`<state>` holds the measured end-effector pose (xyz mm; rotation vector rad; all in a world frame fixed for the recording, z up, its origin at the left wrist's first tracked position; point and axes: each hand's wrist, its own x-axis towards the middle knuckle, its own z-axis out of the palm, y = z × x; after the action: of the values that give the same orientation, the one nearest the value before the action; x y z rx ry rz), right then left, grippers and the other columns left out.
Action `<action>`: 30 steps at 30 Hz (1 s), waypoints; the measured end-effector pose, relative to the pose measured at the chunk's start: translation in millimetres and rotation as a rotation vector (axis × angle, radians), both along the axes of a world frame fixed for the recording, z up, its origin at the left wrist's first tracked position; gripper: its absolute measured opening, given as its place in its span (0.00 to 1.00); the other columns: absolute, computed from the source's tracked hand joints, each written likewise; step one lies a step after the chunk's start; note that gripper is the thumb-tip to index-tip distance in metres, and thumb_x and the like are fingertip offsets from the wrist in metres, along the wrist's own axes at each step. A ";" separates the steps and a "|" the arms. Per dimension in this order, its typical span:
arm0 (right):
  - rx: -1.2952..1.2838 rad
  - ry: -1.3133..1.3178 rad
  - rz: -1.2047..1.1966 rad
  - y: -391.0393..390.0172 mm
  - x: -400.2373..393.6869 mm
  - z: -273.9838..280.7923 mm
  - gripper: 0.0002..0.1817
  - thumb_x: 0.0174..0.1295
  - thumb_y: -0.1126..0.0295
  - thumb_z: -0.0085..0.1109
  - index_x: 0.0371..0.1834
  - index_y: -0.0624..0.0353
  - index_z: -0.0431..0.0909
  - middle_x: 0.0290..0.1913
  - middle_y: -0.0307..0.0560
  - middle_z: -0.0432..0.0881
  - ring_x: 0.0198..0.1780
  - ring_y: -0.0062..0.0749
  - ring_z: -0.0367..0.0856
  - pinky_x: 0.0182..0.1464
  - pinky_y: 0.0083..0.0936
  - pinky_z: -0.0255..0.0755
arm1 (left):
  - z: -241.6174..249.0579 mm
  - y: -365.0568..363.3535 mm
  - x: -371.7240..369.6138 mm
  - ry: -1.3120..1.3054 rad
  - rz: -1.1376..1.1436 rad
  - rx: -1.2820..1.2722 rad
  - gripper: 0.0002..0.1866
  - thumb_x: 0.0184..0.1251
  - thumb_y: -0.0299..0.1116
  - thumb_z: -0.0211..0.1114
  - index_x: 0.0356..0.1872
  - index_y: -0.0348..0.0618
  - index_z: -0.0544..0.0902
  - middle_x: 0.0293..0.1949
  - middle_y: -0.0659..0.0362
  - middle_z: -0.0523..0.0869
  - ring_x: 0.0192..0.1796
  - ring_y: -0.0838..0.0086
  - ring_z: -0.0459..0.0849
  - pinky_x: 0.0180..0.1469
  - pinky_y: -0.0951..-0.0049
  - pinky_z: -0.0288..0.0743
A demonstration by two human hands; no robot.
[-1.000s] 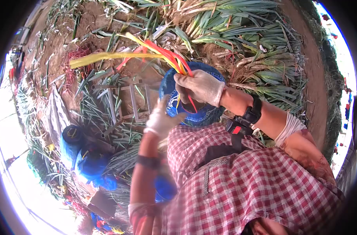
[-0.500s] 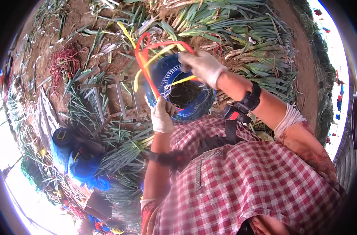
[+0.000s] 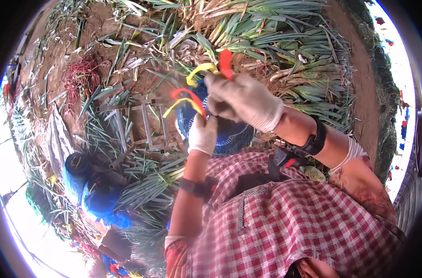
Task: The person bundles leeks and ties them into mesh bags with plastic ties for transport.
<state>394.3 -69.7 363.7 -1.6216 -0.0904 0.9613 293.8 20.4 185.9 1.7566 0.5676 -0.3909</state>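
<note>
My left hand point(image 3: 203, 135), in a white glove, is closed in a pinch on a red ribbon point(image 3: 179, 92) and a yellow ribbon point(image 3: 181, 103). A little up and to the right, my gloved right hand point(image 3: 245, 99) is closed too; a red end point(image 3: 225, 65) and a yellow end point(image 3: 201, 69) stick out from its fingers. Both hands are close together above a ring of blue netting point(image 3: 232, 144) with white stitching, in front of my checked apron point(image 3: 285, 208). The stretch of ribbon between the hands is mostly hidden by my fingers.
Piles of green onions point(image 3: 294, 41) lie beyond my right hand. A metal frame point(image 3: 147, 125) stands on the soil to the left, near blue net rolls point(image 3: 97, 194). Tangled red strings point(image 3: 81, 76) and loose leaves cover the ground farther off.
My hands have come closer together, and my right hand has moved down and nearer. The large red and yellow loops between them have shrunk to short ends.
</note>
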 end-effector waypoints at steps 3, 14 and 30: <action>-0.074 -0.317 0.242 28.3 -11.2 -13.0 0.27 0.65 0.49 0.43 0.22 0.62 0.75 0.19 0.44 0.76 0.20 0.28 0.74 0.26 0.25 0.70 | -3.4 -7.7 1.2 -0.096 -0.059 -0.204 0.13 0.62 0.41 0.55 0.39 0.43 0.77 0.26 0.55 0.80 0.28 0.68 0.76 0.32 0.69 0.69; -0.388 -0.759 0.977 92.5 31.5 -95.8 0.31 0.58 0.38 0.38 0.51 0.49 0.74 0.49 0.46 0.76 0.53 0.40 0.73 0.51 0.37 0.69 | -15.7 0.9 10.2 0.159 0.489 -0.831 0.15 0.56 0.50 0.62 0.32 0.49 0.77 0.22 0.60 0.79 0.16 0.79 0.70 0.15 0.77 0.60; -0.693 -0.284 0.752 -124.4 14.0 -97.5 0.22 0.60 0.50 0.47 0.31 0.59 0.78 0.26 0.54 0.78 0.29 0.44 0.76 0.35 0.35 0.69 | -46.3 23.1 -3.5 0.138 0.420 -1.205 0.23 0.67 0.49 0.49 0.46 0.37 0.76 0.44 0.54 0.80 0.46 0.66 0.80 0.40 0.67 0.76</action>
<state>408.3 -194.1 266.2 -2.4380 -0.6601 1.4145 290.3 43.5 139.7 0.4445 0.5899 -0.4219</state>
